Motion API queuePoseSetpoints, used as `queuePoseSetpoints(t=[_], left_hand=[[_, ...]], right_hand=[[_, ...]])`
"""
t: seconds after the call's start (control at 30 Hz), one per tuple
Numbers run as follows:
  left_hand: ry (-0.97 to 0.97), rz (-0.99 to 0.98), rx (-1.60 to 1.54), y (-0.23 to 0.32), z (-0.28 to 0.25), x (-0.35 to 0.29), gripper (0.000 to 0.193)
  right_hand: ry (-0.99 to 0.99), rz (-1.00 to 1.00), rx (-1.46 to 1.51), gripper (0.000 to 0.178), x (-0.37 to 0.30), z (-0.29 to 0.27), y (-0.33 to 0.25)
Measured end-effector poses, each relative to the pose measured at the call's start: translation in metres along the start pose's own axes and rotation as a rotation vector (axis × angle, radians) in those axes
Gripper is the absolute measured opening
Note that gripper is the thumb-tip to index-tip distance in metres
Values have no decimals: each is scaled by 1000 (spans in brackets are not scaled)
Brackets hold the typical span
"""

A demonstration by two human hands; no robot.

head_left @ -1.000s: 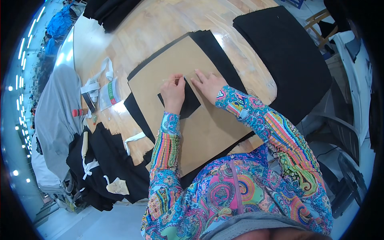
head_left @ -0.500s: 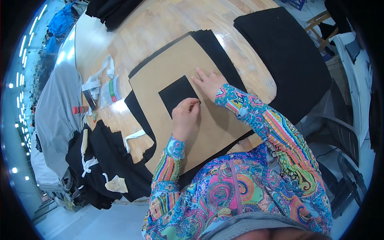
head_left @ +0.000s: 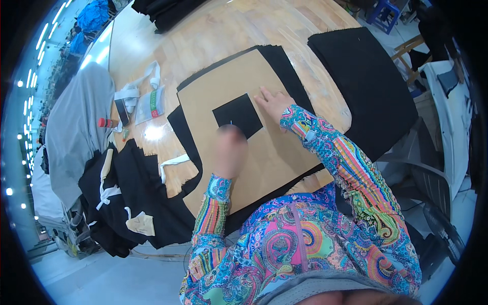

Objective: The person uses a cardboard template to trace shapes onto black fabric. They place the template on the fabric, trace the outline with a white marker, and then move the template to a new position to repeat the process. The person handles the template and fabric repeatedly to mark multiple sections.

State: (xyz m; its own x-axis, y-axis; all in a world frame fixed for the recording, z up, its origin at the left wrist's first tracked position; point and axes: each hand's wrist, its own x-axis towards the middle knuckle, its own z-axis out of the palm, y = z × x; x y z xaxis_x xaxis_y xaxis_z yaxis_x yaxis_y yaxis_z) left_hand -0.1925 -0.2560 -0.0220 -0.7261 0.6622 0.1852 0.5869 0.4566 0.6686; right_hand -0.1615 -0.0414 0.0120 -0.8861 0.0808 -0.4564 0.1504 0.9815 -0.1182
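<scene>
Right hand (head_left: 274, 104) flat beside square black cutout (head_left: 238, 115); smooth cardboard template (head_left: 254, 147)

A pale wooden worktop (head_left: 213, 30) carries black fabric (head_left: 284, 66) near its near edge, under a brown card template (head_left: 274, 152). A larger black fabric stack (head_left: 366, 86) lies toward the right edge. White strips (head_left: 132, 91) and a clear packet (head_left: 151, 104) lie by the left edge, with dark cloth (head_left: 168, 7) at the far edge.

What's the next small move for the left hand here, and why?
Probably bring the left hand back onto the black square opening in the cardboard template: it hovers blurred at the opening's lower edge, while the right hand lies flat on the template.
</scene>
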Motion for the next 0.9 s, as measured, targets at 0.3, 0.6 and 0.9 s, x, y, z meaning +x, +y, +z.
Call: queuePoseSetpoints(t=[0.3, 0.6, 0.9], left_hand=[[40, -12, -25, 2, 2, -3, 28], [350, -389, -357, -44, -14, -23, 18], [327, -358, -1, -45, -58, -51, 17]], right_hand=[[-13, -6, 36, 119, -3, -1, 1], [82, -55, 104, 107, -26, 3, 18], [489, 121, 813, 68, -82, 66, 59]])
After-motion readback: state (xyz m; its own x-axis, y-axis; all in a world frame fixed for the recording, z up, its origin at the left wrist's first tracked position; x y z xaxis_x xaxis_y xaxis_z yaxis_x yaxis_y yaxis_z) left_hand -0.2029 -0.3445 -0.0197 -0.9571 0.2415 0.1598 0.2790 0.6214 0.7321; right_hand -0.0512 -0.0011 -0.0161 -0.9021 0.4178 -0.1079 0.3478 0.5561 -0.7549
